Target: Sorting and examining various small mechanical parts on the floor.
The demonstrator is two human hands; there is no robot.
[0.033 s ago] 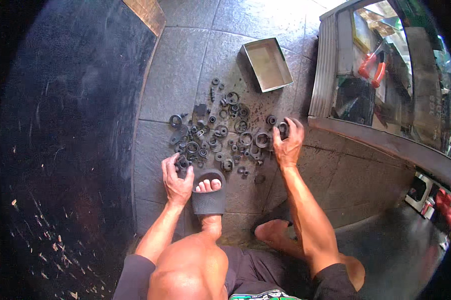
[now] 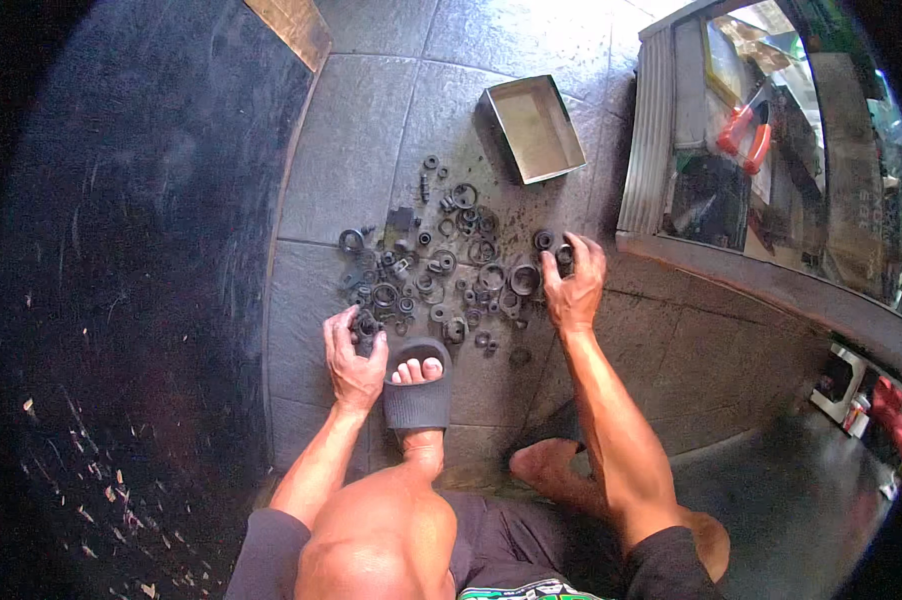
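Left hand (image 2: 355,366): fingers gripping a part (image 2: 365,325) | right hand (image 2: 576,288): fingers seemingly pinching a ring (image 2: 566,256) | loose pieces (image 2: 442,263) strewn between both hands' fingers | box (image 2: 537,130) beyond the right fingers

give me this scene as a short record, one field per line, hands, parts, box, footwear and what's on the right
left hand: thumb and fingers around a dark part
right hand: thumb and fingers around a dark round piece
loose parts: many dark rings and small pieces, spread on the tiled floor between the hands
box: open-topped, beyond the parts
footwear: dark slipper on the left foot
right side: cabinet with a red-handled tool visible
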